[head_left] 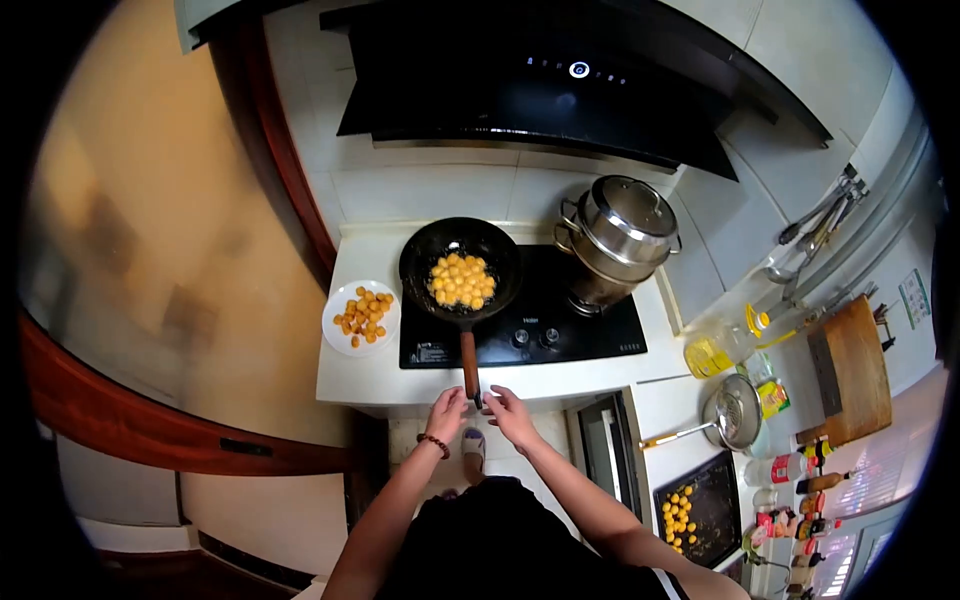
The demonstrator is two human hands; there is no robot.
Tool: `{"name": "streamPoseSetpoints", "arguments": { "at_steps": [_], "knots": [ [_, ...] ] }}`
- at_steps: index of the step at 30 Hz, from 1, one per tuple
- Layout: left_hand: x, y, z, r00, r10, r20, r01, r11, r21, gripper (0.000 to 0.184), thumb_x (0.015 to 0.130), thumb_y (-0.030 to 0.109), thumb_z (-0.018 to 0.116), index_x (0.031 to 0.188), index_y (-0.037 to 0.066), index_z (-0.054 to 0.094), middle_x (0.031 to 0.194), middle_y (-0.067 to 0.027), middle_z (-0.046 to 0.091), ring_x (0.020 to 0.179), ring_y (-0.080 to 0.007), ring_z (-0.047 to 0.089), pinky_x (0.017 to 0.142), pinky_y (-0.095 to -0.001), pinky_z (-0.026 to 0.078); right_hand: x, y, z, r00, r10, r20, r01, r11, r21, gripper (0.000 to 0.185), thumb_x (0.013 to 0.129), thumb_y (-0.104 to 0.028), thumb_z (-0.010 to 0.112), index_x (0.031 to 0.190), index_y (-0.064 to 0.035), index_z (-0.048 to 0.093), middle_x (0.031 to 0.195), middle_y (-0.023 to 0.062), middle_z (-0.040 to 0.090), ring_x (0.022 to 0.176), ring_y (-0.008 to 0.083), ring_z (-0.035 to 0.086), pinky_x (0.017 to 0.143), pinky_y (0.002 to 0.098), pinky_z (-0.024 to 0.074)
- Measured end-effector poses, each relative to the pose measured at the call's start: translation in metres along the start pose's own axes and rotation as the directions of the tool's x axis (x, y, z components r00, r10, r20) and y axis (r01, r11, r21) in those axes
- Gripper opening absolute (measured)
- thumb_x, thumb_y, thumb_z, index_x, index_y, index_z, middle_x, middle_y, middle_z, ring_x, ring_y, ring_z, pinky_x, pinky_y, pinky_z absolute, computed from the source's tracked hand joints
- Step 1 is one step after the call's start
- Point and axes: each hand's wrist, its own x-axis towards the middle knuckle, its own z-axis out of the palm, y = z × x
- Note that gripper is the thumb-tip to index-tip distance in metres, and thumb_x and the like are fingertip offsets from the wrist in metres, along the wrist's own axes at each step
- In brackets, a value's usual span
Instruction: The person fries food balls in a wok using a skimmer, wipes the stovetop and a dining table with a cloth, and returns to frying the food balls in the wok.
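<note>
white plate (384, 340), left of wok (505, 262) | left hand (446, 406) open, empty, near wok's handle (470, 358) | golden balls (462, 280) inside wok | handle overhangs counter (346, 384): a bump could slosh hot oil | right hand (511, 414) open, empty, beside handle tip

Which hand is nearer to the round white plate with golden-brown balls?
Left. The left hand is nearer the body than the plate and to its right; the right hand is farther right, beyond the long brown handle of the round black pan.
</note>
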Motion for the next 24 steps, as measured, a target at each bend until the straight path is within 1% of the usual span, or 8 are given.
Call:
{"name": "streamPoseSetpoints", "arguments": {
  "at_steps": [2,4,8,12,15,20,22,24],
  "knots": [
    [0.038,-0.001,0.004,1.000,0.027,-0.008,-0.027,0.999,-0.018,0.043,0.105,0.040,0.053,0.135,0.010,0.054,0.122,-0.0041,0.063,0.109,-0.0180,0.062,0.086,-0.0369,0.055,0.034,-0.010,0.016,0.978,0.205,0.033,-0.207,0.950,0.233,0.046,0.102,-0.037,0.060,0.129,0.0002,0.056,0.102,0.0086,0.068,0.085,0.0154,0.067,0.073,0.0301,0.0556],
    [0.057,0.007,0.006,0.999,0.023,-0.024,-0.025,0.994,-0.104,0.036,0.105,0.035,0.054,0.133,0.011,0.056,0.118,-0.0036,0.063,0.106,-0.0163,0.062,0.083,-0.0354,0.055,0.059,-0.017,0.026,0.972,0.235,0.025,-0.233,0.935,0.269,0.041,0.102,-0.035,0.060,0.123,-0.0002,0.059,0.095,0.0086,0.068,0.080,0.0146,0.065,0.065,0.0301,0.0543],
    [0.090,-0.013,-0.006,0.996,0.082,-0.043,-0.077,0.992,0.098,0.023,0.103,0.021,0.060,0.124,0.012,0.059,0.110,-0.0029,0.063,0.101,-0.0158,0.062,0.079,-0.0347,0.056,0.080,0.015,0.040,0.993,0.094,-0.069,-0.077,0.971,0.226,0.030,0.103,-0.024,0.059,0.121,-0.0002,0.061,0.090,0.0064,0.066,0.077,0.0107,0.059,0.066,0.0256,0.0484],
    [0.054,0.020,0.023,0.999,-0.032,-0.037,0.028,0.996,-0.084,0.020,0.102,0.020,0.060,0.121,0.012,0.058,0.107,-0.0018,0.061,0.100,-0.0155,0.061,0.079,-0.0343,0.056,0.068,0.011,0.035,0.986,0.129,-0.106,-0.086,0.936,0.341,0.027,0.104,-0.022,0.058,0.121,-0.0017,0.061,0.090,0.0049,0.065,0.077,0.0099,0.058,0.065,0.0252,0.0479],
    [0.057,0.021,0.030,0.998,-0.002,-0.070,-0.007,0.992,-0.124,0.021,0.102,0.016,0.059,0.121,0.008,0.055,0.102,-0.0056,0.061,0.087,-0.0136,0.059,0.063,-0.0284,0.051,0.069,0.012,0.036,0.984,0.101,-0.146,-0.044,0.935,0.351,0.025,0.105,-0.021,0.056,0.120,-0.0020,0.061,0.088,0.0025,0.063,0.075,0.0088,0.056,0.063,0.0242,0.0466],
    [0.059,0.021,0.011,0.999,-0.026,0.020,0.028,0.994,-0.108,0.023,0.102,0.020,0.060,0.122,0.009,0.055,0.112,-0.0087,0.062,0.096,-0.0170,0.062,0.073,-0.0304,0.055,0.069,0.011,0.036,0.987,0.145,-0.069,-0.107,0.914,0.391,0.026,0.104,-0.021,0.057,0.122,-0.0020,0.060,0.089,0.0031,0.063,0.076,0.0097,0.058,0.066,0.0240,0.0479],
    [0.058,0.024,0.002,0.996,-0.063,0.063,0.070,0.991,-0.117,0.026,0.102,0.022,0.061,0.124,0.010,0.054,0.116,-0.0099,0.062,0.100,-0.0188,0.064,0.078,-0.0323,0.056,0.071,0.003,0.027,0.990,0.119,-0.070,-0.102,0.971,0.216,0.039,0.103,-0.026,0.060,0.133,-0.0022,0.054,0.104,0.0085,0.065,0.090,0.0154,0.062,0.077,0.0291,0.0511],
    [0.061,0.023,-0.011,0.983,-0.181,0.017,0.182,0.970,-0.164,0.039,0.101,0.032,0.062,0.131,0.011,0.049,0.126,-0.0117,0.060,0.108,-0.0234,0.064,0.084,-0.0373,0.057,0.058,-0.031,0.018,0.944,-0.136,-0.300,0.103,0.987,-0.123,0.048,0.100,-0.024,0.061,0.140,-0.0001,0.049,0.119,0.0144,0.062,0.105,0.0228,0.061,0.087,0.0354,0.0508]
  ]
}}
